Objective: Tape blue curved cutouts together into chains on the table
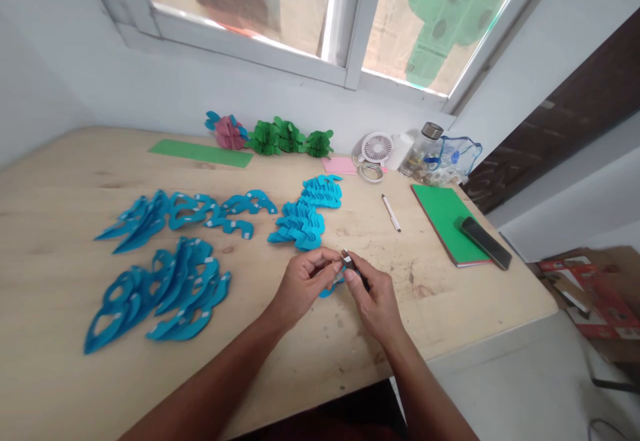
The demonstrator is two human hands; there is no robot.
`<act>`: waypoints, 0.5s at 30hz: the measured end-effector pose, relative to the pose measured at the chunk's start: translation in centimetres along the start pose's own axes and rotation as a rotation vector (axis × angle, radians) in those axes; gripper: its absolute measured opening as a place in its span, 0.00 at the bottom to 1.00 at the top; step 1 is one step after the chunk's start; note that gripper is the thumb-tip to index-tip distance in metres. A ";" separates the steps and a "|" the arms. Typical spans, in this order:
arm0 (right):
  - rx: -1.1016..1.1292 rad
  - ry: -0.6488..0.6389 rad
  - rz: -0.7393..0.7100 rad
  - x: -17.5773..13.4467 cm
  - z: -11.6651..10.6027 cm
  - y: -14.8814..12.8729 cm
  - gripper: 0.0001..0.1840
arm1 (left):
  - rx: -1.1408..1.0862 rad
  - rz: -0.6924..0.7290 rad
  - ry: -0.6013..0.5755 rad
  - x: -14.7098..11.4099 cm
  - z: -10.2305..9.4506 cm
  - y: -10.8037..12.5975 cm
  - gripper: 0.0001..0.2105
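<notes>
Close together over the front of the table, my hands meet around a small dark tool with a small white patch near its tip. My right hand (373, 294) is closed on this dark tool (349, 264), whose exact kind is unclear. My left hand (307, 284) pinches at its tip; what lies between those fingers is hidden. A blue paper piece (330, 289) shows just below the fingertips, mostly covered by them. Beyond the hands sit stacked folded blue paper shapes (299, 225), with another such stack (323, 192) behind.
Blue cut-paper pieces bearing small white squares (193, 287) spread at left. Behind stand green paper figures (287, 137), a pink one (229, 133) and a green strip (200, 153). Rightward are a pen (391, 213), fan (377, 149), bottle (425, 144), green sheets (443, 217) and phone (485, 243).
</notes>
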State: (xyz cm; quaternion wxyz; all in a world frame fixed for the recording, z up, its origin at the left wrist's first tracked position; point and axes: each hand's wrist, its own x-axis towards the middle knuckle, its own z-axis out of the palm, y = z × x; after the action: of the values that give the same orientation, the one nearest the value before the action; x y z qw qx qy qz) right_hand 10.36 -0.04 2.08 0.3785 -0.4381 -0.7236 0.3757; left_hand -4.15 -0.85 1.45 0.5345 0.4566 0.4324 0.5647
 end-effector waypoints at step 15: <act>0.017 0.042 -0.021 0.0 0.2 0.0 0.18 | -0.036 -0.004 0.003 0.0 0.1 0.1 0.08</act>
State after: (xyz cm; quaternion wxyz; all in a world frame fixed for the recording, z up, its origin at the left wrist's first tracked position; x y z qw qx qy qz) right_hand 10.20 -0.04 1.96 0.4013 -0.4349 -0.7169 0.3686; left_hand -4.11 -0.87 1.58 0.5432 0.4454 0.4237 0.5719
